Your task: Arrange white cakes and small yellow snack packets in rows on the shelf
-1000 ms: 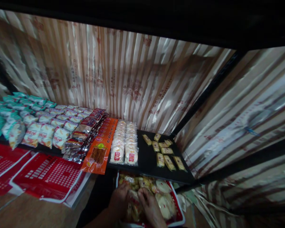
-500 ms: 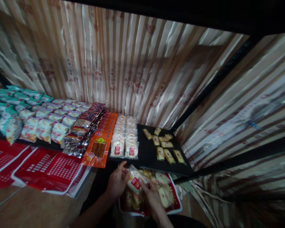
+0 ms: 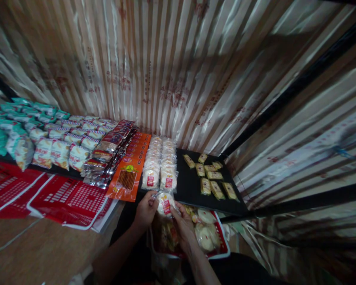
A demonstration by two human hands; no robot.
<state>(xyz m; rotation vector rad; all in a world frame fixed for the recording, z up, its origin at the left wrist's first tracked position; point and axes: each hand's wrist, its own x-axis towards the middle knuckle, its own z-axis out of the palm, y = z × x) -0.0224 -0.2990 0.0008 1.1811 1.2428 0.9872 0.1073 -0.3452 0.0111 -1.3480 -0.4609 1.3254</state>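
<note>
Between my two hands is a clear-wrapped round white rice cracker packet [image 3: 165, 204] with a red label, label side up. My left hand [image 3: 146, 209] pinches its left edge, and my right hand [image 3: 182, 223] grips the right side with the thumb on top. The packet is just in front of the shelf edge. Beyond it, two rows of matching packets [image 3: 168, 180] stand on the black shelf [image 3: 185, 190]. Under my hands sits a red basket with a white rim [image 3: 224, 253], holding more white round packets [image 3: 206, 237] and yellowish ones.
Several small yellow wrapped snacks [image 3: 216, 190] lie on the shelf's right end. To the left are an orange snack pack [image 3: 127, 174], dark foil packs [image 3: 106, 152], white bags [image 3: 59, 153] and teal bags [image 3: 13, 134]. Red printed bags [image 3: 68, 202] hang below. A black frame bar [image 3: 284, 93] slants at right.
Both hands have brought the packet slightly up toward the shelf edge, and its label now faces up more squarely. My left fingers have closed onto its edge. The view has tilted a little.
</note>
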